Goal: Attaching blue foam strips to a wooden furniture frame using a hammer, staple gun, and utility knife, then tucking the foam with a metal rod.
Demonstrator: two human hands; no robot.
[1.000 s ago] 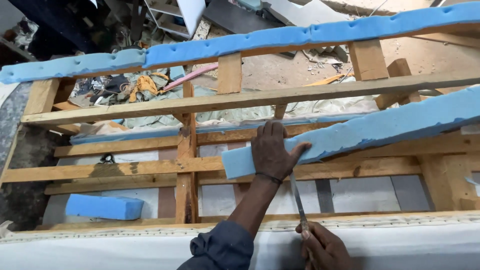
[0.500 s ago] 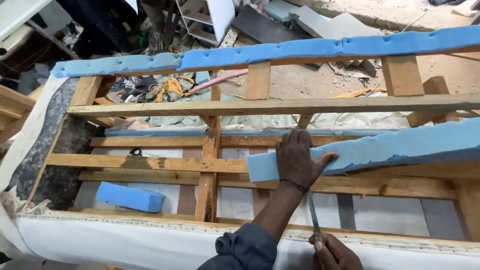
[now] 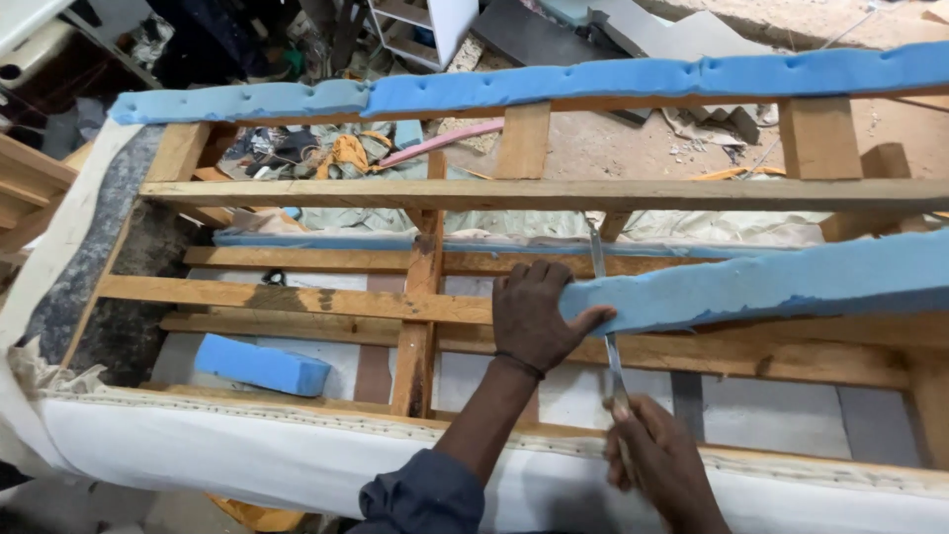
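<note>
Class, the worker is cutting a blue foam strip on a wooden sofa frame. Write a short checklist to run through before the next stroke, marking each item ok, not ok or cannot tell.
1. Left hand presses the end of the foam strip onto the wooden rail: ok.
2. Right hand has a full grip on the long blade: ok.
3. Blade passes across the foam at its end: ok.
4. Left thumb clear of the blade: not ok, it lies right beside it.
5. Blade sharpness: cannot tell.
</note>
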